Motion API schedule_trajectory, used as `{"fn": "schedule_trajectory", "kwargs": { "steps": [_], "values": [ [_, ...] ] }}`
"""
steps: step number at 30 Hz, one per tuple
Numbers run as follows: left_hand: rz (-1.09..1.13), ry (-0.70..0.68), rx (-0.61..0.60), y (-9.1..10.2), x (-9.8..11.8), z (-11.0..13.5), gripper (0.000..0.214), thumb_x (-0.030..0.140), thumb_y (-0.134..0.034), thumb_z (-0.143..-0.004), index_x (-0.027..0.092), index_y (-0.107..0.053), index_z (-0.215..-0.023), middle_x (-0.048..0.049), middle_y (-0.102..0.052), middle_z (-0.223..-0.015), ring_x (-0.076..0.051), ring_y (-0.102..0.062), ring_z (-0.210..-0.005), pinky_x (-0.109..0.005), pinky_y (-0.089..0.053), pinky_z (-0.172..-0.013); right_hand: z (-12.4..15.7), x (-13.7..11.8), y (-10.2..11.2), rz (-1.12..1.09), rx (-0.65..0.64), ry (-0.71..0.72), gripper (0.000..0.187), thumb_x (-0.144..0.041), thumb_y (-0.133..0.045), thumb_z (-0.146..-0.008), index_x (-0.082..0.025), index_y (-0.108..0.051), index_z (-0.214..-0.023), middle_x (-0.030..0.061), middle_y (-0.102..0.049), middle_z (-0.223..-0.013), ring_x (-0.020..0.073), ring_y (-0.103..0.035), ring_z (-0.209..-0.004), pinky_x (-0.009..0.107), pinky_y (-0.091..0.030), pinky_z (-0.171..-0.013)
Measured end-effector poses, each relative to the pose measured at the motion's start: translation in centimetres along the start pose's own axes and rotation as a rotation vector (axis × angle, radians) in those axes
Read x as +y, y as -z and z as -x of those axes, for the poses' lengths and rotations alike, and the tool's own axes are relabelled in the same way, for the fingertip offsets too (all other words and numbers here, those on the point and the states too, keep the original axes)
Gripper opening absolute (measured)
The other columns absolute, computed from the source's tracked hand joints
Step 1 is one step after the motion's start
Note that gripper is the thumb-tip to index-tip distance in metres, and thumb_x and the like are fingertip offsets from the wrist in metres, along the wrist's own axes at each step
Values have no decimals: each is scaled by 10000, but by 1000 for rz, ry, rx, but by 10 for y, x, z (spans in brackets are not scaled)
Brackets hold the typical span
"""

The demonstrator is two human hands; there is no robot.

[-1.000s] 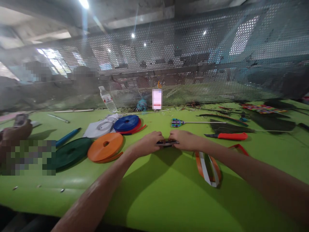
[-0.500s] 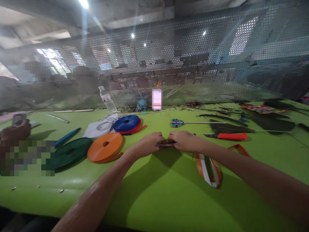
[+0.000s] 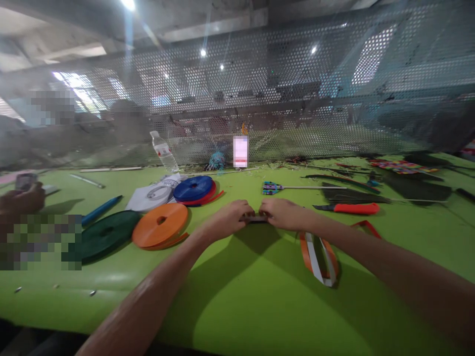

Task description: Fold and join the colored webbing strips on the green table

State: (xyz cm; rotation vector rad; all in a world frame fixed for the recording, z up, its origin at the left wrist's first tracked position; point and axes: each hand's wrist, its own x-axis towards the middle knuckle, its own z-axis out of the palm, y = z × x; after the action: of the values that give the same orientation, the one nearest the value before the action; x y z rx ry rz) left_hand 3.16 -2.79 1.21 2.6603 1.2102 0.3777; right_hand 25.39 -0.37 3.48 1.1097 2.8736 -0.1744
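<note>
Both hands are closed on the ends of a narrow, flat greyish strip [image 3: 257,219], held just above the green table. My left hand [image 3: 236,215] pinches its left end, and my right hand [image 3: 279,213] grips the other; the fingers hide most of it. Looped orange and white strips [image 3: 319,261] lie under my right forearm, and whether they join the held strip I cannot tell. Beyond my right hand lies a small woven purple and turquoise piece [image 3: 272,188] on a thin stick. A red-handled knife [image 3: 356,208] rests to the right, its dark blade pointing left.
Left of my hands lie an orange coil [image 3: 160,226], a green coil [image 3: 107,236] and a blue coil [image 3: 193,189] over a red one. A bottle [image 3: 164,152] stands behind, before a perforated metal screen [image 3: 282,99]. Another person's hand [image 3: 31,198] holds a phone at far left.
My hands stay together on the strip, which has tilted slightly and shows a darker face. The view has shifted very slightly; the table items lie as before.
</note>
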Motion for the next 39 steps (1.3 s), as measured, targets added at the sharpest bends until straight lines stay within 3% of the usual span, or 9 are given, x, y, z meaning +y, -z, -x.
{"fn": "schedule_trajectory", "kwargs": {
  "steps": [9, 22, 34, 39],
  "values": [
    [17, 2, 34, -6, -5, -4, 256, 46, -570, -851, 168, -737, -1001, -71, -679, -1012, -215, -649, -968, -303, -507, -872, 0, 2, -2, 9, 43, -4, 120, -178, -633, -971, -151, -669, -1083, 71, -668, -1123, 212, -637, -1018, 383, -526, -881],
    [-33, -11, 66, -8, -10, -2, 202, 108, -612, -889, 179, -732, -1035, -81, -661, -1039, -255, -578, -1038, -385, -477, -957, -7, 12, -13, -32, 97, -15, 153, -297, -639, -1014, -158, -681, -1064, 57, -694, -1095, 207, -668, -1004, 423, -562, -907],
    [-11, -26, 67, -11, -14, -4, 283, 54, -585, -889, 179, -730, -1098, -77, -668, -1089, -228, -613, -1070, -344, -489, -987, -15, 25, -23, -111, 161, -36, 207, -353, -654, -1010, -150, -687, -1038, 49, -706, -1041, 201, -685, -963, 419, -576, -881],
    [-56, 9, 100, -7, -9, -3, 261, 99, -610, -908, 170, -727, -1130, -103, -660, -1150, -272, -588, -1099, -412, -481, -1004, -16, 26, -23, -124, 201, -78, 221, -359, -646, -1015, -152, -679, -1085, 58, -700, -1074, 203, -683, -968, 418, -581, -875]
  ]
}}
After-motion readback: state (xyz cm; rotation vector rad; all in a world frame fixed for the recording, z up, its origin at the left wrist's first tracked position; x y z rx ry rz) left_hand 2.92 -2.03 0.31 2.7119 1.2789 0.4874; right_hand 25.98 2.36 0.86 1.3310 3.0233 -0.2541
